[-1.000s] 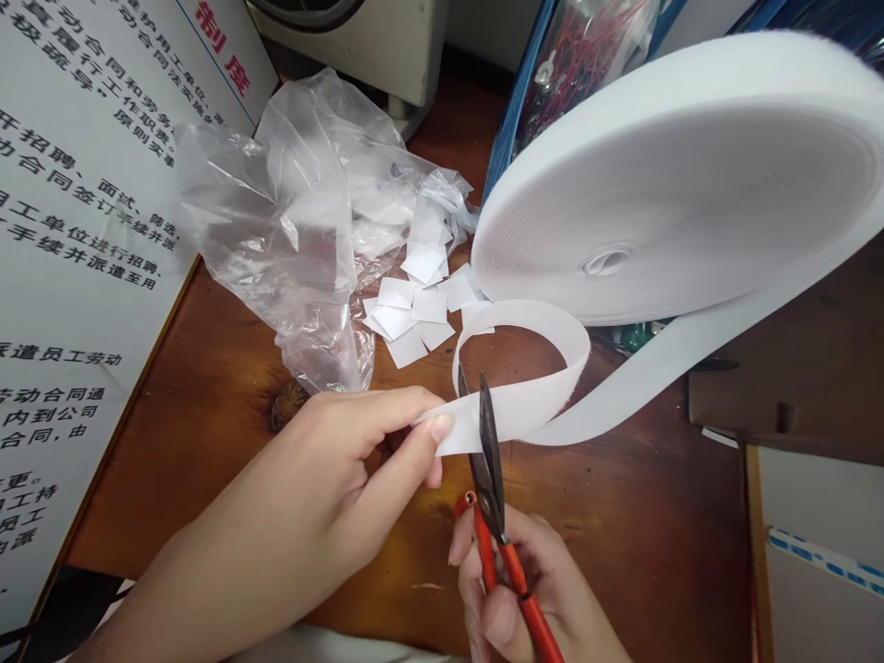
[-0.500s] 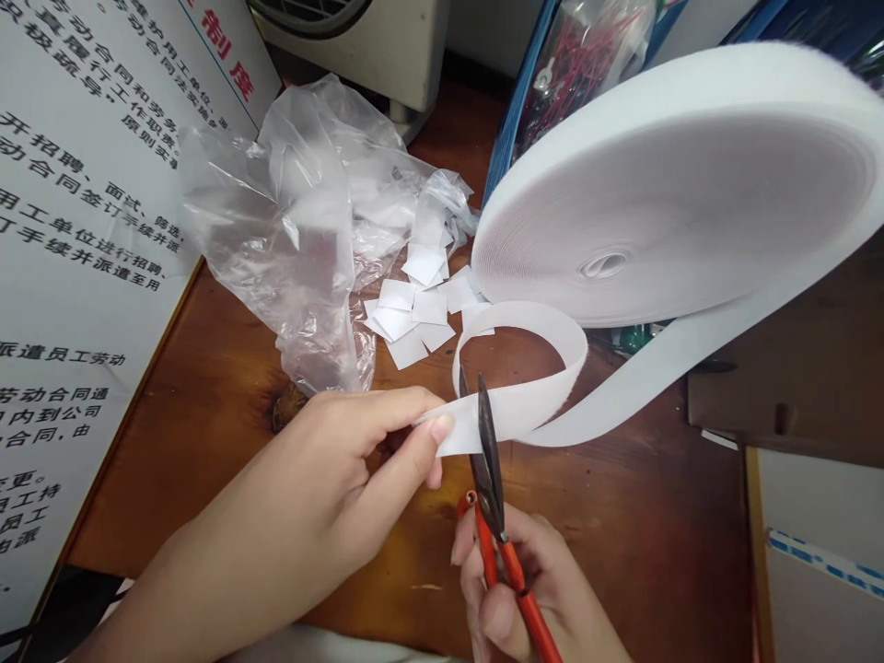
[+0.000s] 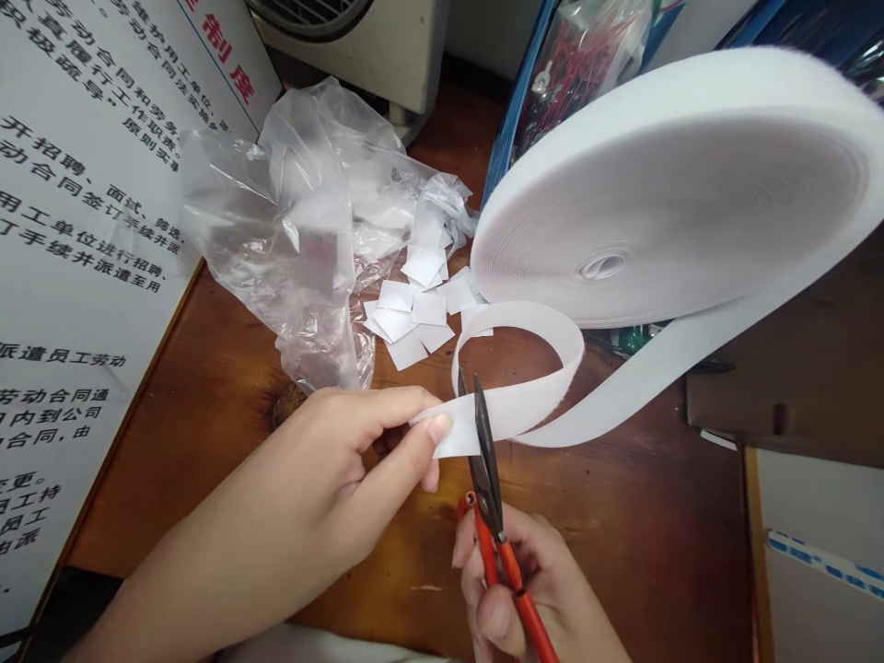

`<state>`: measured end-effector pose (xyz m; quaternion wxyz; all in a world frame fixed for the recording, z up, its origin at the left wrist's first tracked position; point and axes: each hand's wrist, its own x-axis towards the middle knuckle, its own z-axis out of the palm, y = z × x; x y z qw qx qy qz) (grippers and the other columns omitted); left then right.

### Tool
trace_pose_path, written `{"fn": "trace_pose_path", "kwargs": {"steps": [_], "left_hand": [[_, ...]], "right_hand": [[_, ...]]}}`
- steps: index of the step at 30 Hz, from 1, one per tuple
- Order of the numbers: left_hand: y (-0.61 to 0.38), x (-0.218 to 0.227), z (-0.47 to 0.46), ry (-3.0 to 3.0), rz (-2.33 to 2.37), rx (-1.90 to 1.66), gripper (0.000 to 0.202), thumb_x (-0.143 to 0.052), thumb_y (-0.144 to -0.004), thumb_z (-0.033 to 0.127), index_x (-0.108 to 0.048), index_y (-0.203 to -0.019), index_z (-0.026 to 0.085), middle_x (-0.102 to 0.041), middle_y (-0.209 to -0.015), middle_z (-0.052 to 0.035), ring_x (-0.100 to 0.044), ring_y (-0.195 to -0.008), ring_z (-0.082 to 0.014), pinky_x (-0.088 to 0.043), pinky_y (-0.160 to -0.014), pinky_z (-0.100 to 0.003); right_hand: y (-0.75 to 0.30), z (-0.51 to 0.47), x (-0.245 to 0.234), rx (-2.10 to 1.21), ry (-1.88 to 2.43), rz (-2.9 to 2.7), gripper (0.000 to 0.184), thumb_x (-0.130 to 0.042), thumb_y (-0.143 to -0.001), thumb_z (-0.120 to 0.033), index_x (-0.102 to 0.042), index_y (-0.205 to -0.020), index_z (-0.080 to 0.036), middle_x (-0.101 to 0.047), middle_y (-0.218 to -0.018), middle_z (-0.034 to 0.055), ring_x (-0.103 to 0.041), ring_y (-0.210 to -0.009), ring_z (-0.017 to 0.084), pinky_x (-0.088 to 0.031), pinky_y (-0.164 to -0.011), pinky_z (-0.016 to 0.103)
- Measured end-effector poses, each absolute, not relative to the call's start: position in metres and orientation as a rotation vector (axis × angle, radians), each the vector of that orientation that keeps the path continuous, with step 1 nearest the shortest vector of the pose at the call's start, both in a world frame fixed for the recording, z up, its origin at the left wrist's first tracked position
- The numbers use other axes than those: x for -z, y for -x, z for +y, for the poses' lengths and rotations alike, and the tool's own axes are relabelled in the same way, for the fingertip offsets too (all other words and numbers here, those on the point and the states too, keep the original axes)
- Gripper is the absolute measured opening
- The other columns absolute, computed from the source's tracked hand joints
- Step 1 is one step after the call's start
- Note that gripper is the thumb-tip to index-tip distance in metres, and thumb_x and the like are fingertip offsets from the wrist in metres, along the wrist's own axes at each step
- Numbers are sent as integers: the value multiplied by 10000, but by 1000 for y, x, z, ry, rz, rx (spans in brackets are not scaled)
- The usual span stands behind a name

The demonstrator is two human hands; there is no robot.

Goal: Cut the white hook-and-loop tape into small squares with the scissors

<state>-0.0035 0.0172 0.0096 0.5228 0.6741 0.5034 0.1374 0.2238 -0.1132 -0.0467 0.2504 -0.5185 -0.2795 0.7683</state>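
Between thumb and fingers, my left hand [image 3: 352, 470] pinches the end of a white fabric strip [image 3: 525, 410], which looks like hook-and-loop tape. The strip curls in a loop and runs back to a large white roll [image 3: 663, 212] at the upper right. My right hand [image 3: 531, 589] is closed round the red handles of a pair of scissors [image 3: 487, 460]. Their dark blades straddle the strip just right of my left thumb. Behind the hands lies a small heap of cut white squares [image 3: 414, 318].
A crumpled clear plastic bag [image 3: 310, 221] lies behind my left hand on the wooden table [image 3: 227, 368]. A printed board [image 3: 83, 230] borders the left. Behind the roll stands a blue box [image 3: 515, 110] holding bagged red wires. A beige appliance [image 3: 393, 64] is at the back.
Almost nothing differs. Both hands and the scissors have shifted very slightly left, and the blades still straddle the strip.
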Motion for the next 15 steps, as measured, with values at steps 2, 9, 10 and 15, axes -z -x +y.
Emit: {"fn": "trace_pose_path", "kwargs": {"steps": [2, 9, 10, 15], "left_hand": [[4, -10, 17, -1616, 1210, -326, 455, -494, -1168, 434, -621, -775, 243, -633, -687, 48, -583, -641, -124, -398, -564, -292], [4, -9, 15, -1607, 1230, -299, 478, -480, -1170, 472, -611, -773, 240, -626, -692, 41, -570, -650, -131, -388, -571, -303], [4, -9, 15, -1606, 1229, -297, 478, -475, -1171, 470, -609, -773, 241, -624, -693, 40, -568, -653, -133, -387, -572, -306], [5, -7, 18, -1592, 1232, -287, 490, -463, -1175, 488, -595, -774, 238, -609, -697, 32, -565, -667, -140, -389, -577, -314]], "right_hand": [[-223, -111, 47, -2107, 1396, -723, 717, -830, -855, -866, -652, -1029, -193, -541, -816, -24, -530, -617, 91, -432, -604, 238], [-219, -103, 48, -2171, 1364, -661, 757, -860, -804, -879, -598, -968, -188, -516, -775, -47, -517, -550, 61, -413, -535, 196], [-219, -103, 48, -2171, 1362, -660, 760, -864, -797, -882, -593, -955, -190, -509, -765, -50, -511, -546, 60, -417, -532, 194], [-218, -101, 48, -2169, 1359, -649, 766, -896, -764, -873, -596, -923, -185, -509, -685, -58, -515, -514, 59, -402, -510, 176]]}}
